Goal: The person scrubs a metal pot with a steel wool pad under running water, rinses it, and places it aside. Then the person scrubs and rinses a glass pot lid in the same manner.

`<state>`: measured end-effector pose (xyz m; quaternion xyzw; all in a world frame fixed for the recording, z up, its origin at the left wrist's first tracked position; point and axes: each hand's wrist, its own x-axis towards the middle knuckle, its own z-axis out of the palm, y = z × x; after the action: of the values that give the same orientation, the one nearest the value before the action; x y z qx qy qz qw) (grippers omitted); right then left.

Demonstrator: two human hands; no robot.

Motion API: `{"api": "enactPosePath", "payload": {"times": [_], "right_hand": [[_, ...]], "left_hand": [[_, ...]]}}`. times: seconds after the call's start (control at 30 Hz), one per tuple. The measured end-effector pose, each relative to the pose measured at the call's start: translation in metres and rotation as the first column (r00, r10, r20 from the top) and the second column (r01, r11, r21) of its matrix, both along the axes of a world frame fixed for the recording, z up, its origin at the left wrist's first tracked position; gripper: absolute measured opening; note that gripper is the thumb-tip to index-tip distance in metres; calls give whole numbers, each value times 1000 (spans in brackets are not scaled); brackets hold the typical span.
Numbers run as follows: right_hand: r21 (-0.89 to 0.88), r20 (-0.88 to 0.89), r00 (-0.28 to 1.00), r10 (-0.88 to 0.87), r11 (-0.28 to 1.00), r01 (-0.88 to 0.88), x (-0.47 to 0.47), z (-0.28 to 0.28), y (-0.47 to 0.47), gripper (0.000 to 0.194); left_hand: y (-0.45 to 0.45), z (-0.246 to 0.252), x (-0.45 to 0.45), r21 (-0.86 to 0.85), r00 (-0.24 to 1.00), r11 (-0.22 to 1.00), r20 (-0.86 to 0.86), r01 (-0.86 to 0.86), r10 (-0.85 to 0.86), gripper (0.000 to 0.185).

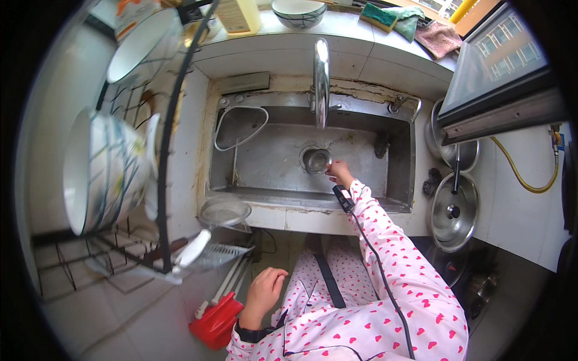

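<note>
My right hand (339, 173) reaches into the stainless steel sink (271, 158), its fingers pinching the rim of a round metal sink strainer (319, 160). That strainer is tilted over the drain hole (308, 152) in the sink's floor. Above the drain rises a chrome faucet (321, 85). Down by my waist hangs my left hand (265, 289), back upward; its palm is hidden, and no held thing shows. A white triangular rack frame (241, 108) sits in the sink's left corner.
Left stands a black wire dish rack (174, 117) with large patterned bowls (113, 171). A mesh strainer (225, 211) rests at the front ledge. Lidded metal pans (454, 221) and an open window sash (496, 76) flank the right. Behind lie a sponge (378, 18) and cloths (437, 38).
</note>
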<state>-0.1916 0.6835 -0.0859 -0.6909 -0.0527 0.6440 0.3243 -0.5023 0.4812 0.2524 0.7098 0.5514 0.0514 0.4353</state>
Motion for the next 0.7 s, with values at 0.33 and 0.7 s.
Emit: {"api": "enactPosePath", "payload": {"times": [0.33, 0.7], "right_hand": [[-102, 147, 919, 365, 930, -353, 6, -52, 28, 40], [359, 924, 366, -113, 591, -723, 100, 218, -136, 26]], "left_hand": [[54, -1, 46, 39, 998, 998, -46, -45, 47, 10], [107, 35, 185, 234, 949, 943, 156, 235, -275, 9]]}}
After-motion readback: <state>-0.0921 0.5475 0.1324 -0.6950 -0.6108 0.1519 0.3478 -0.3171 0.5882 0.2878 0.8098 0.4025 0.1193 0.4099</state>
